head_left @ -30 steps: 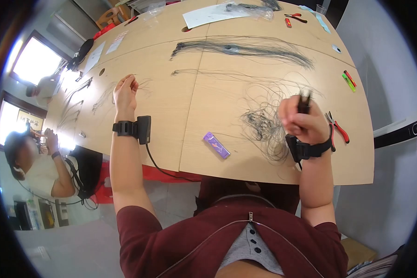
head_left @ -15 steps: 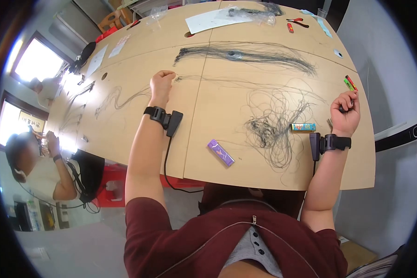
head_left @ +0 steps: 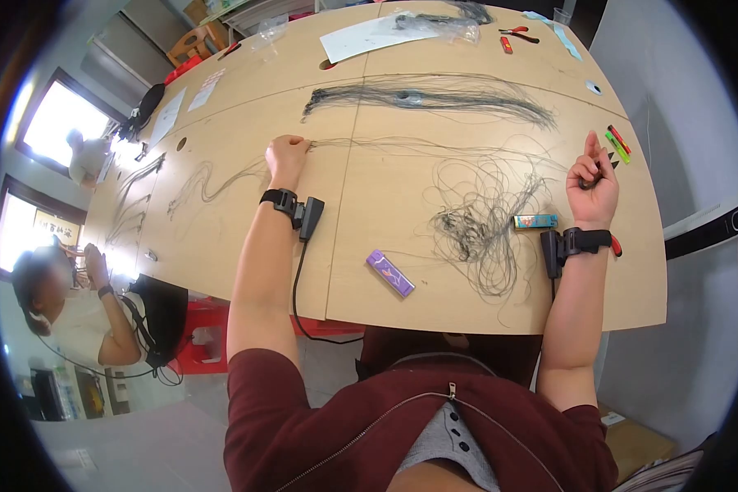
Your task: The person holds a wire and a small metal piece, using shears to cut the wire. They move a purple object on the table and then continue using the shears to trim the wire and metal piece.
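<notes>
My left hand (head_left: 287, 160) is closed in a pinch on the knotted end of a thin bundle of dark strands (head_left: 418, 146). The bundle runs right across the table toward my right hand (head_left: 592, 184). That hand is raised, index finger pointing up, the other fingers curled round a small dark tool (head_left: 611, 157) with pointed tips; its exact kind is mostly hidden. Below lies a loose tangle of dark strands (head_left: 471, 234), with a blue patterned lighter (head_left: 535, 221) at its right. A purple lighter (head_left: 391, 273) rests nearer the table's front edge.
A straight bundle of dark strands (head_left: 435, 100) lies farther back, and more strands (head_left: 209, 180) are at left. Red-handled pliers (head_left: 519, 34) and a white sheet (head_left: 377, 37) sit at the back. A red handle (head_left: 616, 245) shows beside my right wrist. Another person (head_left: 82, 303) sits at left.
My right hand has moved slightly left and up, its index finger now extended and the dark tool's tips showing. My left hand now covers the strands' knotted end.
</notes>
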Tool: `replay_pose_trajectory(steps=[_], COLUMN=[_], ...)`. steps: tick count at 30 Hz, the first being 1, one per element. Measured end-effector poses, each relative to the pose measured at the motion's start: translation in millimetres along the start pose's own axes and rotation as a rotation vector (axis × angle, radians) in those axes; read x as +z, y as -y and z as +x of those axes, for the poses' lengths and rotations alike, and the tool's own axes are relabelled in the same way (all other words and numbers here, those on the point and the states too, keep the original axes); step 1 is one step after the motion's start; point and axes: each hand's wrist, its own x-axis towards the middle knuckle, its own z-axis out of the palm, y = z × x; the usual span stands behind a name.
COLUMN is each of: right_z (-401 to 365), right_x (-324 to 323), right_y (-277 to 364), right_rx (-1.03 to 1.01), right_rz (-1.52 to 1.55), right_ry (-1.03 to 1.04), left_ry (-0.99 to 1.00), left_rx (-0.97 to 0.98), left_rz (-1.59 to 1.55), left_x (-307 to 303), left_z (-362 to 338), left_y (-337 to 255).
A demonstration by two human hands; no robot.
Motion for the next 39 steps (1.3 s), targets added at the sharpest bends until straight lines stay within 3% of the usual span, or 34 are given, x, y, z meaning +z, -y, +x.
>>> replay_pose_trajectory(steps=[7,10,14,15,16,19,23,26,33,36,38,39], right_z=[-2.8,-4.5,-23.3,-29.9,-34.1,-46.5,-69.5,-93.5,-137.4,-144.9,-144.3,-141.3], right_x=[1.9,3.6,27.5,35.0,39.7,52.5,73.5,89.0,75.8,60.7,49.0,39.1], right_y=[-4.5,-5.8,-15.8,-19.4,-21.4,-22.2,-16.8,-14.5,-4.7,-0.6,1.0,-0.6], right_rx=[0.057,0.086,0.061,0.036,0.049,0.124,0.147,0.115,0.216,0.234,0.259,0.081], right_rz=[0.01,-0.029,-0.239,-0.322,-0.374,-0.38,-0.435,-0.726,-1.124,-1.354,-1.499,-1.657], right_ry=[0.066,0.122,0.179,0.189,0.205,0.3,0.42,0.434,0.499,0.429,0.363,0.44], left_ry=[-0.107,-0.061,0.639,0.76,0.873,0.931,0.741,0.488,0.406,0.287,0.308,0.318], left_rx=[0.126,0.305,0.444,0.627,0.666,0.842,0.71,0.636,0.433,0.483,0.558,0.596], left_rz=[0.006,-0.07,-0.192,-0.142,-0.193,0.022,0.059,0.144,0.363,0.441,0.394,0.368], left_x=[-3.5,-10.4,-36.1,-46.7,-51.7,-66.0,-72.7,-78.4,-95.9,-97.8,-96.3,-91.8], left_z=[0.2,-29.5,-126.9,-148.5,-165.3,-194.8,-204.4,-198.7,-183.2,-184.9,-189.8,-195.0], left_y=[2.3,-26.9,-92.9,-103.6,-104.8,-101.1,-79.7,-64.8,-52.3,-51.8,-66.2,-77.8])
